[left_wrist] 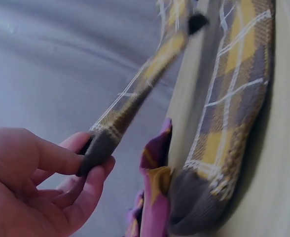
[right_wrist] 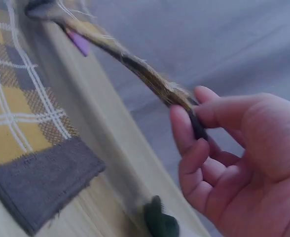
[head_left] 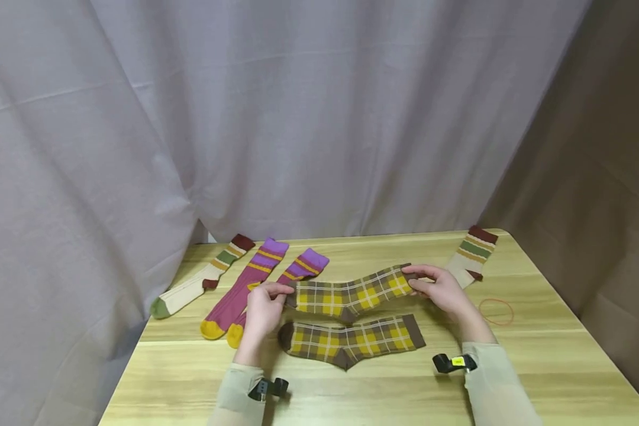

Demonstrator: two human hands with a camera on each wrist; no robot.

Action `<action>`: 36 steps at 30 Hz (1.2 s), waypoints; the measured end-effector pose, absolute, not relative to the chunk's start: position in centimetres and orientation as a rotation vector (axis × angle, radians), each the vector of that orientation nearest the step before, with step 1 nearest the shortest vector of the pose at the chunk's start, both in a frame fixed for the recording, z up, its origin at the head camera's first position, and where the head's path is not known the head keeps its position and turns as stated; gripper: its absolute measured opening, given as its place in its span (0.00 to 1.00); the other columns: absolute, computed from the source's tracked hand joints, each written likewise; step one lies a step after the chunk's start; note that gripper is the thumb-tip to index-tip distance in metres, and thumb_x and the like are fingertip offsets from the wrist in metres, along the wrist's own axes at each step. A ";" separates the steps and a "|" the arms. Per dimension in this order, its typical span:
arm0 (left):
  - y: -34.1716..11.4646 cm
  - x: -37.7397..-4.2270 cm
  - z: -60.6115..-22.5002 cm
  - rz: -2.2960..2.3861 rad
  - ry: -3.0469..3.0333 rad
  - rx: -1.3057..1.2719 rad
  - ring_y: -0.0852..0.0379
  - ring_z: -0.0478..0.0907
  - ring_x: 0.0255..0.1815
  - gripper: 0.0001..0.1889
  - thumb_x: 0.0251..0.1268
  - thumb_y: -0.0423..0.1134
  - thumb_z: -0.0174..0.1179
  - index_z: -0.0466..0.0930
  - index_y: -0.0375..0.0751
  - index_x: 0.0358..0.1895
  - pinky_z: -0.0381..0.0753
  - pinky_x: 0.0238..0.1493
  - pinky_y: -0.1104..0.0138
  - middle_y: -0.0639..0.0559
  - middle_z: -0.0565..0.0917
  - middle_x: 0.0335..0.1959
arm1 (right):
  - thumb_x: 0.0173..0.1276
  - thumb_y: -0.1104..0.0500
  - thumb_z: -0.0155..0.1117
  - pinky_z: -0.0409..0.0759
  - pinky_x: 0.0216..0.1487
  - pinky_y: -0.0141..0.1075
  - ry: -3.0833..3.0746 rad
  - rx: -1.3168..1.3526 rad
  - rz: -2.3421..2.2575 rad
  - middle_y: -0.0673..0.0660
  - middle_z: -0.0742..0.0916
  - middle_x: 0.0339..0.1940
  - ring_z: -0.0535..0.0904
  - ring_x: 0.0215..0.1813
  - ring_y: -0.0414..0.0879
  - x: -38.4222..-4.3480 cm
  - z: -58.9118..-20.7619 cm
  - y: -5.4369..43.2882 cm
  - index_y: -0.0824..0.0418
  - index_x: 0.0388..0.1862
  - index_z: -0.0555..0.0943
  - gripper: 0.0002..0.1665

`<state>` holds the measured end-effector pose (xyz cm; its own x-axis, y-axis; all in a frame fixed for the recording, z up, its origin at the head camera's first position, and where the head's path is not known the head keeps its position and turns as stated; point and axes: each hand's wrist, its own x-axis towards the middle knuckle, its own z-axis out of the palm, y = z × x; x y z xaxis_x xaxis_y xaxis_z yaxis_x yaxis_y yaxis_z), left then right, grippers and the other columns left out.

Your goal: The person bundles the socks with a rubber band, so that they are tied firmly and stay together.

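Observation:
A yellow-and-brown plaid sock (head_left: 370,294) is stretched lengthwise between both hands, raised over the table. My left hand (head_left: 264,310) pinches its dark toe (left_wrist: 99,152) between thumb and fingers. At the other end, my right hand (head_left: 446,291) grips the cuff (right_wrist: 198,126) the same way. A matching plaid sock (head_left: 370,340) lies flat just below it, nearer to me, its dark toe to the left and its brown cuff (right_wrist: 46,182) to the right.
Left of the plaid socks lie two purple socks with mustard toes (head_left: 245,290) and a cream striped sock (head_left: 191,290). Another cream striped sock (head_left: 474,254) lies at the back right, near a thin orange rubber band (head_left: 496,312). Grey curtain (head_left: 325,118) hangs behind the wooden table (head_left: 554,367).

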<state>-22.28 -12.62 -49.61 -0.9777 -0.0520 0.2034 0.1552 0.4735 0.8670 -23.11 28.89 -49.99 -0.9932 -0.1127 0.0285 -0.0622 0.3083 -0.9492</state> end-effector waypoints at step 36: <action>-16.2 -20.0 -48.3 -1.788 -2.837 -0.321 0.53 0.88 0.32 0.07 0.63 0.21 0.69 0.93 0.32 0.40 0.90 0.40 0.51 0.42 0.91 0.37 | 0.68 0.66 0.75 0.80 0.39 0.36 2.342 -0.494 -1.284 0.69 0.82 0.67 0.77 0.37 0.46 -18.7 -48.5 30.7 0.63 0.64 0.85 0.25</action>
<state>-20.00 -16.18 -48.34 -0.9564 0.2780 -0.0898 0.0389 0.4258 0.9040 -18.65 30.65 -48.47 -0.8477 -0.4946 -0.1916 -0.1045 0.5100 -0.8538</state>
